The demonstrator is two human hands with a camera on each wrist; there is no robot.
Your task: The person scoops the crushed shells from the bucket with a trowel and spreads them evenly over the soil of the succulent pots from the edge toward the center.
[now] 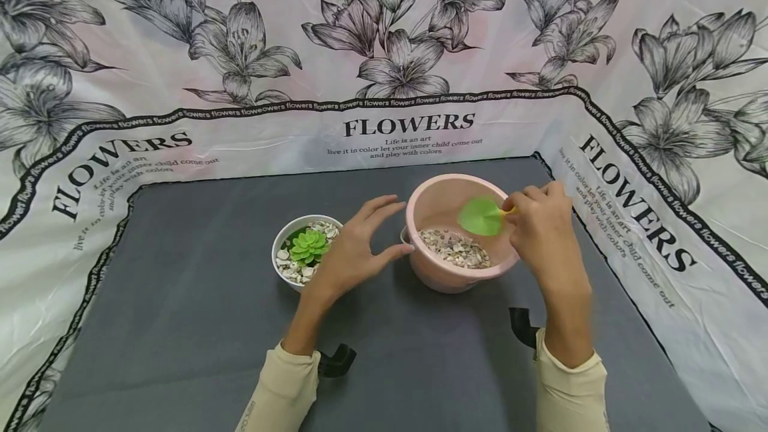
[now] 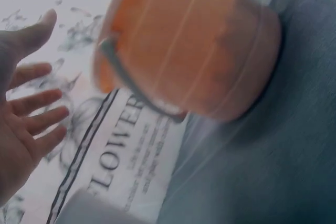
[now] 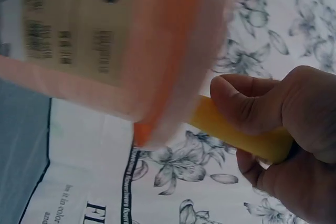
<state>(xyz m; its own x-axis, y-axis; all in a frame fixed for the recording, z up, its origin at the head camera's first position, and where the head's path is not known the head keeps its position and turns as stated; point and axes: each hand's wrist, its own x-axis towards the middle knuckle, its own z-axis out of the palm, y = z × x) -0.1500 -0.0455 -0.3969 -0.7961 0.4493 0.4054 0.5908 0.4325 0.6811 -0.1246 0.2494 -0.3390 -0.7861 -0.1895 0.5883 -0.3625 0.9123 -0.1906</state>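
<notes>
Dark grey, flat worktop [image 1: 180, 325]. Pale pink round bucket [image 1: 441, 279]: near its far right corner. Left hand [image 1: 355, 243]: grip spread wide, nothing held, just beside bucket's left rim. White round pot [image 1: 274, 255] with green succulent [image 1: 309, 246]: left of bucket, towards far edge. Right hand [image 1: 546, 232]: grip closed on yellow-handled green scoop [image 1: 482, 217] (blade inside bucket mouth, above pale gravel [image 1: 456, 250]).

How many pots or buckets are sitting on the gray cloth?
2. A white pot sits on the left, partly hidden behind the left hand; a pink bucket sits to its right, where the right hand holds a green scoop. I see no others.
</notes>
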